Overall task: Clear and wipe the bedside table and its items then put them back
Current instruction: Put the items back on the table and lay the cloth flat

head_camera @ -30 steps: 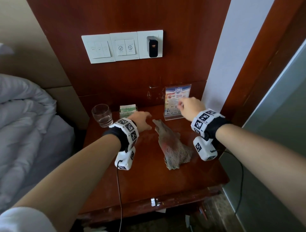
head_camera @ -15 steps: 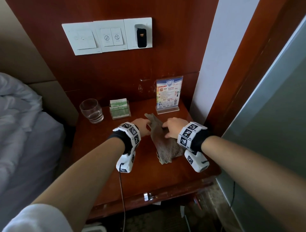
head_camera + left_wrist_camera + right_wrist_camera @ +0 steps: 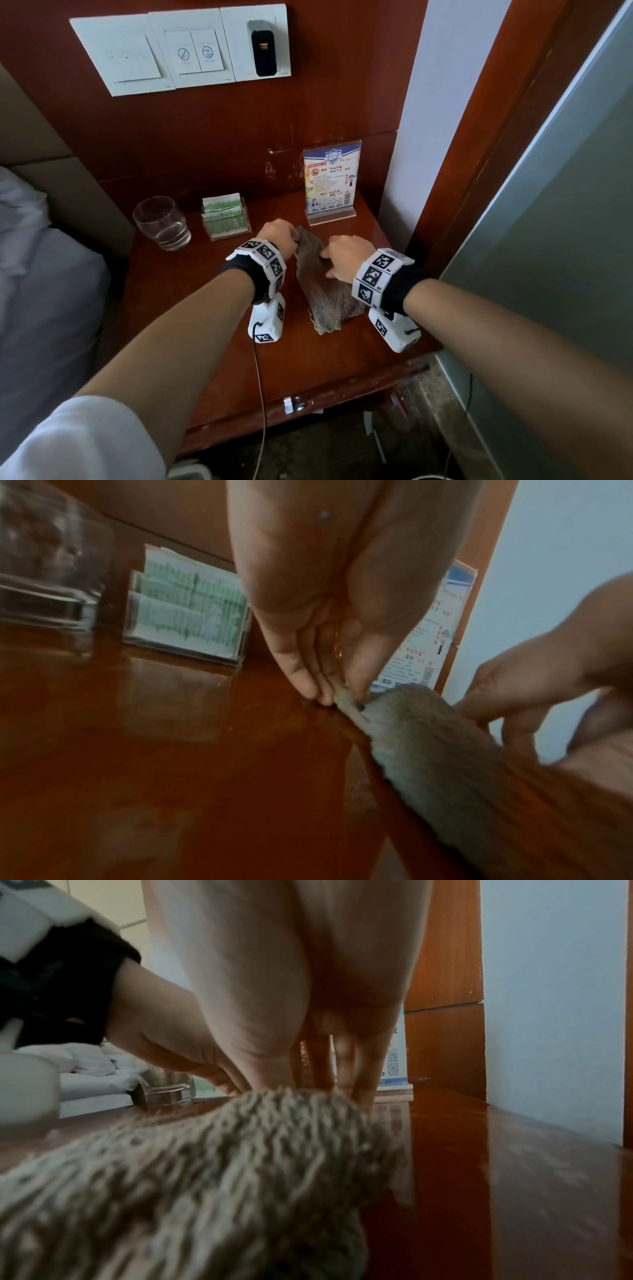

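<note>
A grey-brown fuzzy cloth (image 3: 322,287) lies lengthwise on the red-brown bedside table (image 3: 191,308). My left hand (image 3: 281,236) pinches its far left corner between thumb and fingertips (image 3: 310,688), down at the table top. My right hand (image 3: 342,257) holds the cloth's upper right edge, fingers (image 3: 363,1074) pointing down behind the pile. The cloth (image 3: 222,1164) fills the lower right wrist view and the cloth (image 3: 428,739) runs diagonally in the left wrist view. Both hands sit at the cloth's far end, a little apart.
Along the back of the table stand a glass (image 3: 161,222) with a little water, a clear holder of green packets (image 3: 224,216) and an acrylic sign (image 3: 331,183). A bed (image 3: 30,274) lies left, a wall and glass panel right. A switch panel (image 3: 185,48) is above.
My right hand came off the acrylic sign and down onto the cloth. My left hand shifted right to the cloth's far corner. The cloth looks flatter.
</note>
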{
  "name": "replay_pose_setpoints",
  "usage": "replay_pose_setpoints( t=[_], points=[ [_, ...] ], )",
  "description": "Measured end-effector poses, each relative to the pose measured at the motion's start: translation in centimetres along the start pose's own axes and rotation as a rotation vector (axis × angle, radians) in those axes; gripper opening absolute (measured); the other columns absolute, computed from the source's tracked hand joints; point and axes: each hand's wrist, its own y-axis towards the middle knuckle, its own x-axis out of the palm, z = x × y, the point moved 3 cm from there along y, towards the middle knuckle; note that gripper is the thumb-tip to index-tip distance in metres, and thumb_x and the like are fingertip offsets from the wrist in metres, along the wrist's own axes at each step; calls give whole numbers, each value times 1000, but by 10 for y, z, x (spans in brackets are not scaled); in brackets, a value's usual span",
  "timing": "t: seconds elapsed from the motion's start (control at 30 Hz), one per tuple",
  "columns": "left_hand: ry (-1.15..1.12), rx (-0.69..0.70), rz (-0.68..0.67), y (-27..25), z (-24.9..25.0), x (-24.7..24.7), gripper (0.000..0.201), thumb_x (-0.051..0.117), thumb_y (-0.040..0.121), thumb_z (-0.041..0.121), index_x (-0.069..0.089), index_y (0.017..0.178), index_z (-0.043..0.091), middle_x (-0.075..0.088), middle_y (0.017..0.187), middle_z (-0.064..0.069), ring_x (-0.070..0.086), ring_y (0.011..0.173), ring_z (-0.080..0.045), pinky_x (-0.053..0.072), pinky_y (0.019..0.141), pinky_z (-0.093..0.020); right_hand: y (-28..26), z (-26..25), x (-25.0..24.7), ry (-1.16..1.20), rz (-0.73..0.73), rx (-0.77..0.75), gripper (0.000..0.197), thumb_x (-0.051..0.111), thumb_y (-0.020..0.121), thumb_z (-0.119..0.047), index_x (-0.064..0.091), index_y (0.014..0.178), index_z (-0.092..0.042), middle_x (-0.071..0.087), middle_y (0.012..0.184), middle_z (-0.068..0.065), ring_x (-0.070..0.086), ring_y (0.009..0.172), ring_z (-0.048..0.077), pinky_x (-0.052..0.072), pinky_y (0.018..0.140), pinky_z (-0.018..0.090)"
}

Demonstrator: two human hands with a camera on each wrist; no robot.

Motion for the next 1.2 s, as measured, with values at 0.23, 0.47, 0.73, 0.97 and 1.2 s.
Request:
replay_pose_setpoints(
  t=[0.23,0.47,0.73,0.97,1.2],
  points=[
    [5,1,3,-4,5,7,16,58,82,6,59,92,18,65,109,-10,61,98,-27,47,75,-28,-1,2,1,16,18,-23,42,63,87,-33,58,127,-18,52,123,8,54,113,32,49,89,41],
    [-79,-2,74,-25,-5,-12,21,50,81,0,57,88,18,62,105,-9,58,87,-24,46,66,-29,-3,-4,5,47,-23,-11,45,59,90,-31,51,133,-24,53,130,6,53,118,29,49,93,41],
    [-173,112,134,-64,-5,-48,22,58,76,0,55,73,22,59,81,0,56,79,-19,43,62,-26,-18,-14,-14,387,8,26,39,63,87,-26,52,123,-18,60,122,8,58,112,29,49,92,40],
    [-316,253,326,-112,0,-119,20,63,76,-1,58,74,19,56,70,11,53,65,-5,45,55,-12,-35,-38,-88,849,302,-101,35,59,90,-12,55,125,-13,60,120,6,55,110,21,46,94,34],
    [-327,338,456,-157,-11,-193,31,67,72,-5,56,69,24,62,73,8,61,75,-11,50,73,-20,-52,-85,-164,961,372,-247,28,59,91,-22,62,117,-12,64,98,1,60,87,15,47,77,29]
  ],
)
